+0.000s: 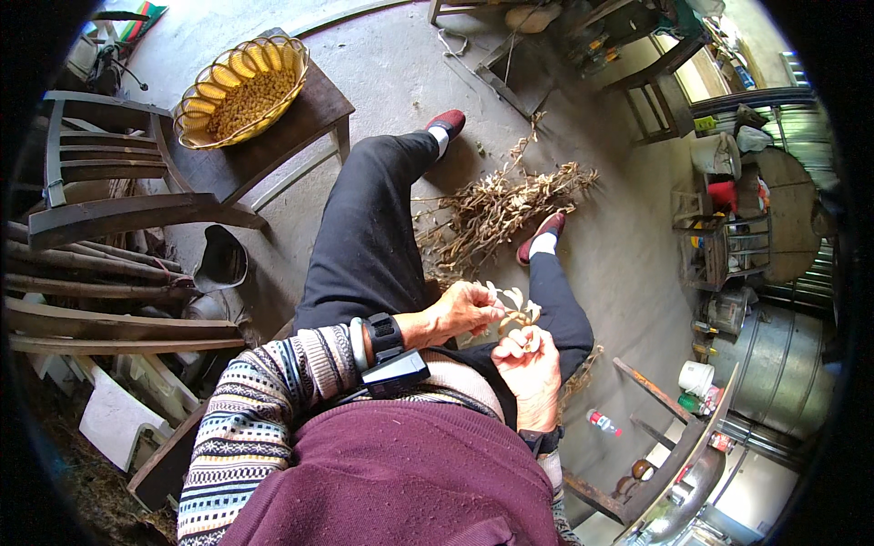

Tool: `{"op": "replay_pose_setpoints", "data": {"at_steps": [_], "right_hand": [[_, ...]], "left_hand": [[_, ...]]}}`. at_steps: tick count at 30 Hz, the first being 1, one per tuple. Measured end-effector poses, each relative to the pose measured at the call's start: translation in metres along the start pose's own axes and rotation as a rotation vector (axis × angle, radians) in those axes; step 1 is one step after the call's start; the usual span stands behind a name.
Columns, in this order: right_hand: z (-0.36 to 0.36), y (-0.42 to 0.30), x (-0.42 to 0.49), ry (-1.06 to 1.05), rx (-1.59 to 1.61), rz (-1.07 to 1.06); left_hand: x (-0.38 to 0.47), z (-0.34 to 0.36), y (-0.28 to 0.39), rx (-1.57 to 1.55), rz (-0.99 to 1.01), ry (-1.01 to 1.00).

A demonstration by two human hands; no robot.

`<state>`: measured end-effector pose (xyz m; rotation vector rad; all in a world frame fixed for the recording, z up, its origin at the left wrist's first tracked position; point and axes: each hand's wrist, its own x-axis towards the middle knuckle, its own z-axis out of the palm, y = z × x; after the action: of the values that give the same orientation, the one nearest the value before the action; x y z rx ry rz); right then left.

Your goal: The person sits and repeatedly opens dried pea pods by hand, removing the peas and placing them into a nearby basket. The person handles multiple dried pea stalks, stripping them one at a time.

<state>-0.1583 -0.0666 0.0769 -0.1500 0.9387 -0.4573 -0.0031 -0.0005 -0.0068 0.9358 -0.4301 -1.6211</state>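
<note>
My left hand [459, 312] pinches pale dried bean pods [517, 300] over my lap, its fingertips at their left side. Just below and to the right, my right hand [527, 362] has its fingers curled up against the same small bunch, with a pod piece at its fingertips. A heap of dried bean stalks with pods [498, 211] lies on the floor between my feet. To the upper left, a yellow woven basket [290, 102] holding many tan beans rests on the seat of a wooden chair [273, 157].
A dark boot-like object [222, 259] and long wooden poles [89, 266] are at the left. A plastic bottle [604, 423] lies on the floor at the right, near a wooden-legged table [659, 471]. Wooden stools and a large metal drum [778, 368] stand farther right.
</note>
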Motion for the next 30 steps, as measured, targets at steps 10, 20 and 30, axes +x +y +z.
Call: {"op": "replay_pose_setpoints", "data": {"at_steps": [10,20,30], "right_hand": [[0.0,-0.001,-0.006,-0.092,-0.02,0.132],[0.003,-0.006,-0.009,-0.079,-0.09,-0.037],[-0.002,-0.001,-0.007,-0.103,-0.63,-0.354]], "left_hand": [[0.002,-0.002,0.005,-0.157,-0.075,-0.134],[-0.005,0.001,0.013,-0.458,-0.244,-0.335],[-0.01,0.0,0.018,-0.482,-0.278,-0.388]]}}
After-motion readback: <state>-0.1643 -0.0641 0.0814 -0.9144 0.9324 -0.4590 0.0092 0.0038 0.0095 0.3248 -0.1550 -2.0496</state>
